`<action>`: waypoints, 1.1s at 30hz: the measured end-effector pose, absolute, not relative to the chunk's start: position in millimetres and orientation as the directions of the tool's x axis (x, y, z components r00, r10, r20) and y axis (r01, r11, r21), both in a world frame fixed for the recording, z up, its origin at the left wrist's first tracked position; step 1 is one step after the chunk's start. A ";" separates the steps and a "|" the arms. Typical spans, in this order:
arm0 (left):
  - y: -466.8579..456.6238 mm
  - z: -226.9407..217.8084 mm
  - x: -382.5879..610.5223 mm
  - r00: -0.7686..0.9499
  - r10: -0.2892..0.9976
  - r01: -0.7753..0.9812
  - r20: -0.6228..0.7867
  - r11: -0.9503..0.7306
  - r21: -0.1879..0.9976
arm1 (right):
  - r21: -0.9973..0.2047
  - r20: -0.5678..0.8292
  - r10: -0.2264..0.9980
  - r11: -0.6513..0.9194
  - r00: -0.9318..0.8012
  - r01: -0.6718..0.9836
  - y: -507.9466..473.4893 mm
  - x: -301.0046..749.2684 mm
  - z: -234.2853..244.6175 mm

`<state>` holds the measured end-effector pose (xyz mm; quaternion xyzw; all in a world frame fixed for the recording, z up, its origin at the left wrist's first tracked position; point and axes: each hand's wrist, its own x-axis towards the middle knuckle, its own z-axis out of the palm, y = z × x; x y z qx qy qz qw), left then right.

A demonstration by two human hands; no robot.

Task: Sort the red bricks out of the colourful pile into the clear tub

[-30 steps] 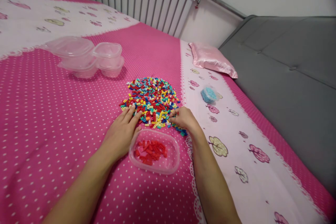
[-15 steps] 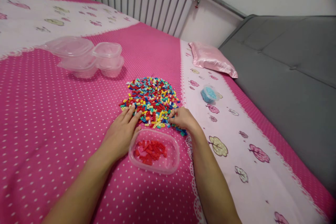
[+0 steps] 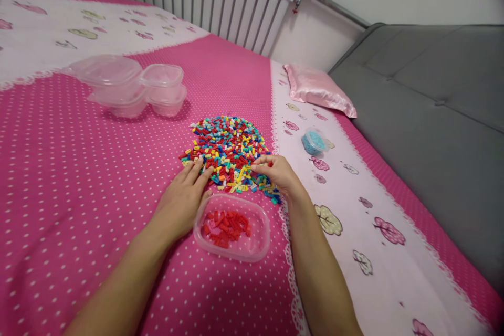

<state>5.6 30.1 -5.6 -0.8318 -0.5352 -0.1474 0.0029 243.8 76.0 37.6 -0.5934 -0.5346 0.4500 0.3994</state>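
Note:
A pile of small toy bricks [image 3: 230, 142] in red, yellow, blue, green and white lies on the bedspread. My left hand [image 3: 183, 197] rests flat at the pile's near left edge, fingers spread, its fingertips touching bricks. Over the pile's right side, my right hand [image 3: 277, 172] has its fingers pinched together, and a small red brick [image 3: 270, 164] shows between them. Just below the pile, between my forearms, stands a clear plastic container [image 3: 258, 249] holding red bricks [image 3: 228, 227] and a pinkish one.
Stacked clear containers [image 3: 163, 89] with lids stand at the back left. To the right is a small container of light blue bricks [image 3: 314, 142]. A pink pillow [image 3: 318, 89] lies by the grey headboard [image 3: 425, 115]. A white radiator [image 3: 212, 2] lines the far wall.
My right hand has lifted slightly and turned, uncovering bricks at the pile's right edge; a red brick now shows in its fingers. My left hand stays in place.

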 end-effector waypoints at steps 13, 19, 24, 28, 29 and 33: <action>29.5 -0.6 6.5 0.367 0.911 0.902 0.187 -0.398 0.168 | -0.603 -0.451 0.882 -0.415 -0.137 -0.681 85.6 242.0 47.5; 29.6 -0.9 6.3 0.368 0.907 0.897 0.205 -0.404 0.181 | -0.561 -0.481 0.872 -0.388 -0.093 -0.731 85.9 240.8 49.1; 29.4 -0.2 6.2 0.371 0.907 0.896 0.199 -0.406 0.180 | -0.558 -0.506 0.862 -0.366 -0.044 -0.744 84.2 239.7 51.7; 29.5 -0.4 6.0 0.370 0.907 0.896 0.198 -0.405 0.180 | -0.564 -0.499 0.865 -0.377 -0.061 -0.735 81.8 239.4 54.1; 29.6 -0.6 6.0 0.371 0.908 0.896 0.197 -0.405 0.180 | -0.566 -0.497 0.864 -0.389 -0.075 -0.727 81.2 239.3 54.6; 30.6 -2.0 5.9 0.376 0.905 0.894 0.198 -0.411 0.177 | -0.580 -0.464 0.875 -0.419 -0.139 -0.699 78.1 237.3 57.7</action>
